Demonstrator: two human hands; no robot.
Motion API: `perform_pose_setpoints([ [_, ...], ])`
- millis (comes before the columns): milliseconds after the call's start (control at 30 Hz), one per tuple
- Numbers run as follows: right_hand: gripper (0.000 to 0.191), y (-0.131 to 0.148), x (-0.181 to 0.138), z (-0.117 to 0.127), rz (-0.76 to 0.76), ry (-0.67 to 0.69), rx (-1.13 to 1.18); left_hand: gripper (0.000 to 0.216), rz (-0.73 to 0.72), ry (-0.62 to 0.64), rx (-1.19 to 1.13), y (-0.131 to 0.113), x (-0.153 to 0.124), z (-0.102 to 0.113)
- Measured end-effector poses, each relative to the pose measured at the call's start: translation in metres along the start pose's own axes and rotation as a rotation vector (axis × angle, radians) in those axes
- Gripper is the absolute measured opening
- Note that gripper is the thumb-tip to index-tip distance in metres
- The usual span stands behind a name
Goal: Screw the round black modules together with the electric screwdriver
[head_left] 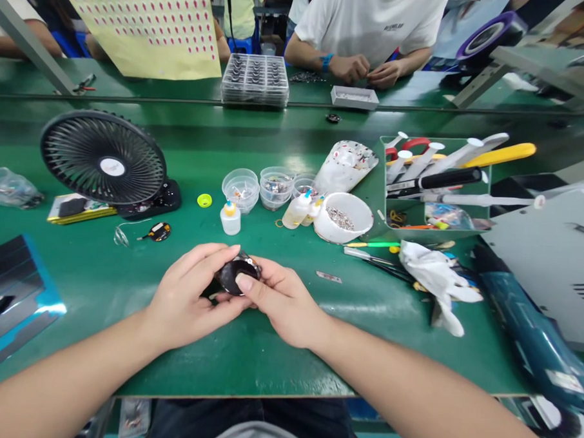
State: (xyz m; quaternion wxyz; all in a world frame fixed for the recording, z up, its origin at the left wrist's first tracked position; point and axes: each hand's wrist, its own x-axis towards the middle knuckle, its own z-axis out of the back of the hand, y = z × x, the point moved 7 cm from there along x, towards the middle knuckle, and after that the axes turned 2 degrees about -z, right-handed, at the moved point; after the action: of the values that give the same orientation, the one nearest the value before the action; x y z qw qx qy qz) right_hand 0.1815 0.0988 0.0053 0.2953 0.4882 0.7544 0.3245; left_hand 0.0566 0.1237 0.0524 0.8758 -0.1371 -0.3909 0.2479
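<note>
From where I'm standing, the left hand [182, 298] and right hand [288, 303] are both closed around a dark round part [229, 275], nearer the worker than the blue-tipped bottle [231, 219]. Working its face seems the step (right thumb [255, 288] laid there); continuing calls for steady support.

You're in an assembly workshop: long glossy green workbench [247, 365], round clear plastic cups [275, 194] of tiny parts, boxy green tool bin [427, 235], white-shirted person [363, 28] working opposite you.
</note>
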Motion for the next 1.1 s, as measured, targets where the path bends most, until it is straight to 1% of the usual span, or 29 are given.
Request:
perform_pose_setpoints([
  [167, 0.032, 0.003, 0.000, 0.000, 0.038, 0.009, -0.054, 0.057, -0.005, 0.009, 0.013, -0.001, 0.001, 0.000],
  [400, 0.027, 0.004, 0.000, -0.002, 0.063, 0.022, -0.097, 0.055, -0.015, -0.009, 0.014, -0.003, 0.004, 0.002],
  [533, 0.036, 0.002, -0.002, 0.000, 0.063, -0.053, -0.037, 0.054, 0.002, -0.055, -0.044, -0.001, 0.001, 0.004],
  [633, 0.037, 0.006, -0.005, 0.005, 0.086, -0.134, -0.067, 0.051, 0.103, -0.088, -0.195, 0.008, -0.005, 0.004],
  [667, 0.035, 0.009, -0.006, 0.005, 0.108, -0.147, -0.107, 0.047, 0.158, -0.087, -0.255, 0.012, -0.007, 0.003],
  [733, 0.030, 0.016, -0.008, 0.006, 0.169, -0.151, -0.186, 0.032, 0.242, -0.061, -0.358, 0.018, -0.010, 0.000],
  [833, 0.027, 0.022, -0.011, 0.006, 0.242, -0.136, -0.271, 0.015, 0.247, -0.017, -0.442, 0.017, -0.008, -0.002],
  [900, 0.026, 0.022, -0.012, 0.006, 0.259, -0.124, -0.311, 0.014, 0.238, -0.013, -0.489, 0.015, -0.005, -0.001],
  [967, 0.025, 0.021, -0.013, 0.005, 0.263, -0.108, -0.337, 0.014, 0.283, -0.009, -0.551, 0.016, -0.004, -0.002],
  [1033, 0.026, 0.018, -0.014, 0.005, 0.264, -0.109, -0.377, 0.013, 0.372, 0.014, -0.644, 0.020, -0.004, -0.007],
  [1100, 0.027, 0.016, -0.015, 0.006, 0.271, -0.132, -0.457, 0.022, 0.490, 0.039, -0.725, 0.024, -0.007, -0.014],
])
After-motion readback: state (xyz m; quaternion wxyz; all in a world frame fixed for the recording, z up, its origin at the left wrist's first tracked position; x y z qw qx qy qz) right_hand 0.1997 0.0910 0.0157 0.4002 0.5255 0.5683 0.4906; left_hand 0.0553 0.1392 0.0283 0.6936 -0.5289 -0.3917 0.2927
